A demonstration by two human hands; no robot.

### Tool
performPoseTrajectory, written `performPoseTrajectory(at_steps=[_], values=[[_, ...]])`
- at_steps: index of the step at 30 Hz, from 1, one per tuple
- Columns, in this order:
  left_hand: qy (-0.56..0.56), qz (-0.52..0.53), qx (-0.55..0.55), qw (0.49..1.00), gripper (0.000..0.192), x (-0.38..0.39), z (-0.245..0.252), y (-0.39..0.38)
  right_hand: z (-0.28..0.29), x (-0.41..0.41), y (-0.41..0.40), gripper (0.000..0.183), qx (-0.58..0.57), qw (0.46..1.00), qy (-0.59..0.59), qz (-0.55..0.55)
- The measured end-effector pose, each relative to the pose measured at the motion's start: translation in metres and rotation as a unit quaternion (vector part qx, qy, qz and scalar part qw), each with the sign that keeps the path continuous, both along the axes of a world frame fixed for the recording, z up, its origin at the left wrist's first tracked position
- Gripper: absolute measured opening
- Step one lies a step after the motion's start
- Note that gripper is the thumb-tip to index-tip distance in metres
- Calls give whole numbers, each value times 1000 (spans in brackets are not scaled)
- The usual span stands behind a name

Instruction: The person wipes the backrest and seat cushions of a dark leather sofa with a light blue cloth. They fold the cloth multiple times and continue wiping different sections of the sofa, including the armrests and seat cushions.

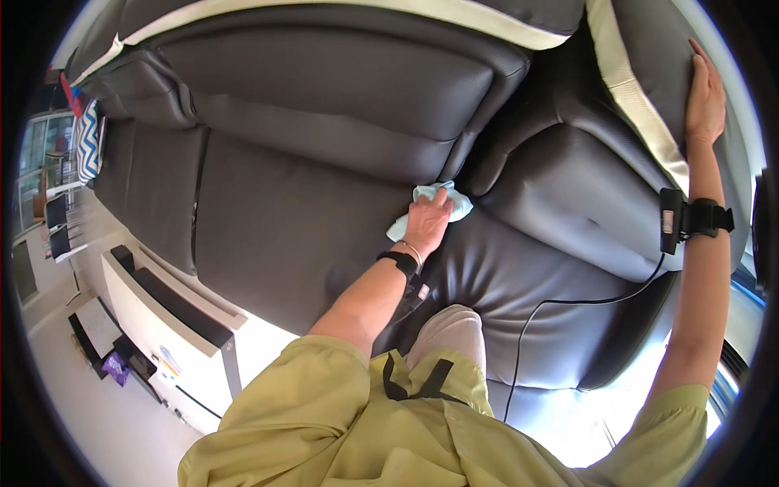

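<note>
My left hand (431, 219) presses a pale blue cloth (461, 206) into the inner corner of a dark brown leather sofa (274, 219), where the seat meets the backrest cushions. Part of the cloth is hidden under the fingers. A bracelet and a black strap circle that wrist. Far to the right, my right hand (706, 100) rests on the top of the sofa's side backrest (660, 79), holding nothing. Strapped to the right forearm is a small black device (671, 220). My knee (450, 332) is on or against the seat cushion.
A black cable (548, 301) runs from the right forearm device across the seat. Cream bands (426, 7) edge the backrests. A zigzag-patterned cushion (89, 143) sits at the sofa's far left end. A white and black table (164, 298) stands to the left, with a purple packet (115, 367) beyond it.
</note>
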State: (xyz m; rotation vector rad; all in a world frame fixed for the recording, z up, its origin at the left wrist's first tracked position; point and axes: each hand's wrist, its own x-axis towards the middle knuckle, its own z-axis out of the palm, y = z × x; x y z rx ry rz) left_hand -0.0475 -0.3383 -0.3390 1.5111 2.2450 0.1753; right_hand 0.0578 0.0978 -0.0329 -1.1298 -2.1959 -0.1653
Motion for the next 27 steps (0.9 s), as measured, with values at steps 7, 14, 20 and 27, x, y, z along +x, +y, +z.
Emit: performPoseTrajectory(at_steps=[7,14,20,27], values=[[90,105,2,990,52,-82,11,-81,-6,9,17,47,-8,1000,-3,10],[150,375,-182,897,55,-235,39,-181,-6,16,33,46,-8,1000,-4,21],[73,403,-114,905,69,-182,28,-253,-3,16,31,48,-23,1000,-15,0],[34,408,-86,908,75,-164,27,-266,9,-22,-74,50,54,984,46,163]])
